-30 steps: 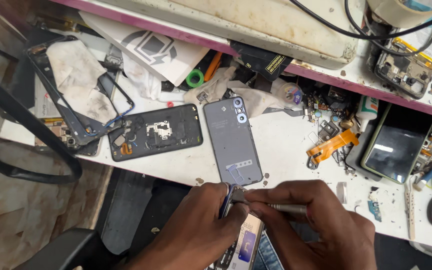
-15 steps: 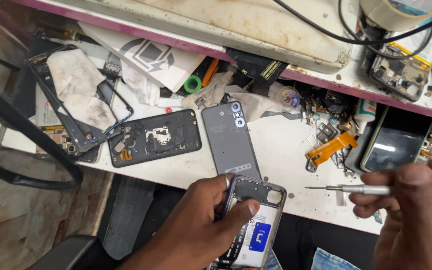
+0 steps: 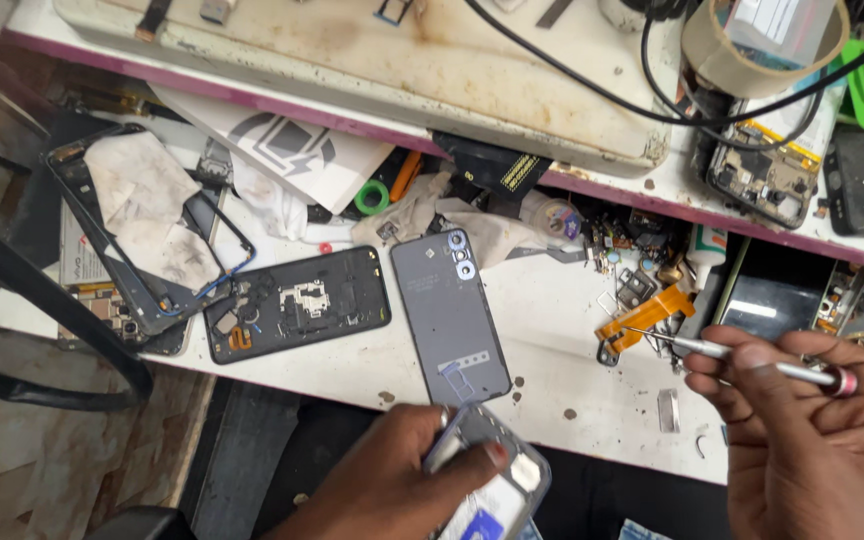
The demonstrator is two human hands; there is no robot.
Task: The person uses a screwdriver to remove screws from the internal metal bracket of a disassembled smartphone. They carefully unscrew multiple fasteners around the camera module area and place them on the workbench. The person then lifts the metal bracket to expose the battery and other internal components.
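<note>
Since half a second ago the right hand [image 3: 812,430] has carried the thin silver screwdriver with a red end cap [image 3: 742,355] out to the right, its tip now over the small parts near the orange flex ribbon [image 3: 647,315], while the left hand [image 3: 402,480] has drawn the opened phone body with a translucent frame [image 3: 497,490] lower, to the bottom edge of the view in front of the bench. The left hand is closed around that phone body, thumb laid across its upper part and fingers wrapped under it, so it is gripped and held clear of the white, stained workbench top [image 3: 552,330]. The right hand pinches the screwdriver shaft between thumb and fingers, the tool lying nearly level and pointing left. Just above the left hand a grey phone back cover with two camera rings [image 3: 449,315] lies flat on the bench, and to its left lies a black phone chassis with exposed inner parts [image 3: 297,315]. Further left a black phone frame [image 3: 142,240] rests over crumpled whitish cloth. On the raised shelf behind sit a roll of brownish tape [image 3: 752,50] and an opened phone board with a yellow edge [image 3: 767,175]
</note>
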